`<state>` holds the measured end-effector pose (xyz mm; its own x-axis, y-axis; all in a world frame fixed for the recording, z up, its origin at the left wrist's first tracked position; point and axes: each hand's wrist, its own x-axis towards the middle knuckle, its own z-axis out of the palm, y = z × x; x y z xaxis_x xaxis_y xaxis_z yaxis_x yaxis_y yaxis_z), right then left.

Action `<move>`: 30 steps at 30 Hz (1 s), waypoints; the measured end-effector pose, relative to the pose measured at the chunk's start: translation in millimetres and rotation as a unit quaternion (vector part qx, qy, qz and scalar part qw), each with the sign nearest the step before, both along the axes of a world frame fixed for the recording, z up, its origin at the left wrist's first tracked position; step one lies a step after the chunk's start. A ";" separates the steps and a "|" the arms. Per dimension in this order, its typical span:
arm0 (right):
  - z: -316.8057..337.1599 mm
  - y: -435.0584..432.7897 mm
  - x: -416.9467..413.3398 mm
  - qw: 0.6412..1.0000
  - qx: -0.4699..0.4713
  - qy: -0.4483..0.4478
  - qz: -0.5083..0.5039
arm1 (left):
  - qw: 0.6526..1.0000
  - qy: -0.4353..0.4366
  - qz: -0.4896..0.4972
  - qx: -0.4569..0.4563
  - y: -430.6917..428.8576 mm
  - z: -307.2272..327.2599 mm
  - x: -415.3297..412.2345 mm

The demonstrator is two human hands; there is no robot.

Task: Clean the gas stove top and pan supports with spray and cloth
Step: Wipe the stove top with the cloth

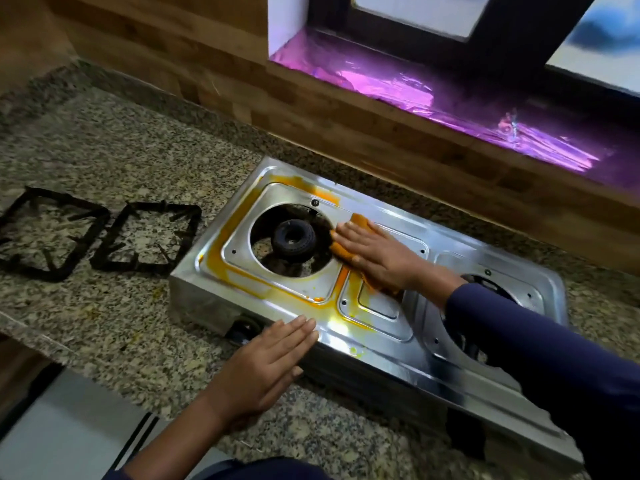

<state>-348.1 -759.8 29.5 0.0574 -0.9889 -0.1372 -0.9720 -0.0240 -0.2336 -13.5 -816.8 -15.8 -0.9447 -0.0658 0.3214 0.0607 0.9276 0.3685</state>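
Right hand [377, 258], flat, presses the cloth [360, 221] on the stove [381, 358] as the flat left hand [270, 365] braces it; orange residue [221, 244] likely next.

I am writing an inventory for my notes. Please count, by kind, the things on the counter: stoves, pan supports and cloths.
Gas stove: 1
Pan supports: 2
Cloth: 1
Total: 4

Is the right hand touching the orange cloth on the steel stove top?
Touching. The head view shows the right hand lying flat on the orange cloth, which shows around its fingers.
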 end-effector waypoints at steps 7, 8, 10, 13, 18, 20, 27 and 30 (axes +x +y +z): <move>3.0 68.0 78.3 0.998 0.020 -0.041 -0.034 | 1.000 -0.001 0.009 -0.027 -46.8 1.0 22.8; 3.3 73.4 91.3 0.998 0.015 -0.040 -0.056 | 0.999 0.001 0.016 -0.028 -56.5 1.5 27.5; 3.9 78.0 116.4 0.993 0.002 -0.039 -0.114 | 0.999 0.006 0.024 -0.033 -73.4 1.9 37.9; -0.6 69.6 152.0 0.973 -0.019 -0.032 -0.227 | 0.998 0.015 0.029 -0.044 -93.3 0.4 50.2; -11.1 28.8 198.4 0.920 -0.034 0.004 -0.391 | 0.996 0.033 0.069 -0.041 -121.1 -8.3 70.5; -11.8 5.6 209.9 0.914 -0.041 0.013 -0.403 | 0.993 0.038 0.106 -0.034 -132.4 -10.2 78.0; -8.6 -72.0 247.3 0.929 -0.047 0.013 -0.366 | 0.982 0.034 0.181 0.047 -146.8 -10.8 89.1; -10.3 -103.4 260.2 0.933 -0.064 0.010 -0.353 | 0.966 0.052 0.200 0.158 -141.2 -6.1 90.4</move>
<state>-87.9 -863.3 19.2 -0.6164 -0.7874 -0.0090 -0.7602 0.5981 -0.2537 76.9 -958.0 -21.9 -0.7868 -0.5292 0.3175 -0.2268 0.7265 0.6487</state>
